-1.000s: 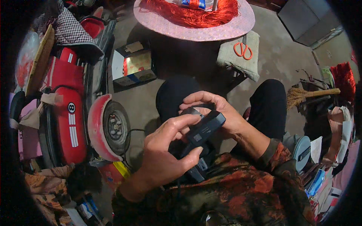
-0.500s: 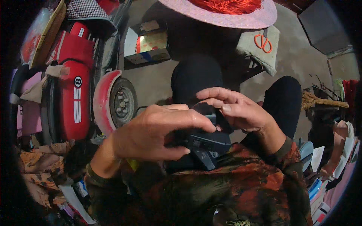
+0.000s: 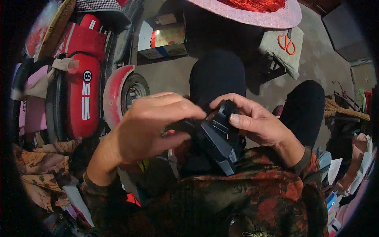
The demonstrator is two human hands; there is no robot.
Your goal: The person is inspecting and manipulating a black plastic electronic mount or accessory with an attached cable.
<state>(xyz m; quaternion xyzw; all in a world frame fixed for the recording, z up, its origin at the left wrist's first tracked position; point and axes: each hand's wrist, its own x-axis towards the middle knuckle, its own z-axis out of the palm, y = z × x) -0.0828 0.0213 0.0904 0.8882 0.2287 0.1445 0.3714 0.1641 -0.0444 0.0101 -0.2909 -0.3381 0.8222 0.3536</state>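
Note:
Above my lap, my right hand (image 3: 256, 120) grips a black plastic device (image 3: 219, 144) with several angular, jointed-looking parts. Its thumb presses on the upper end, and the fingers curl behind. The kind of device is not clear. Close by on its left side is my left hand (image 3: 156, 126), smeared by motion, with the thumb and forefinger apart. Something dark (image 3: 183, 125) shows between those two fingers; whether they hold it cannot be made out. The device's lower end hangs over my dark patterned clothing (image 3: 268, 185).
Scissors with orange handles (image 3: 286, 44) lie on a cloth-covered stool (image 3: 272, 43). Beyond is a pink round rim (image 3: 252, 17) around red strands. An open box (image 3: 162, 49) stands on the floor. A red ride-on vehicle (image 3: 85, 102) is at left, a straw broom (image 3: 343, 110) at right.
My left hand has drawn back left from the device, which now tilts more steeply in my right hand. The whole view has shifted slightly, moving the surroundings to the right.

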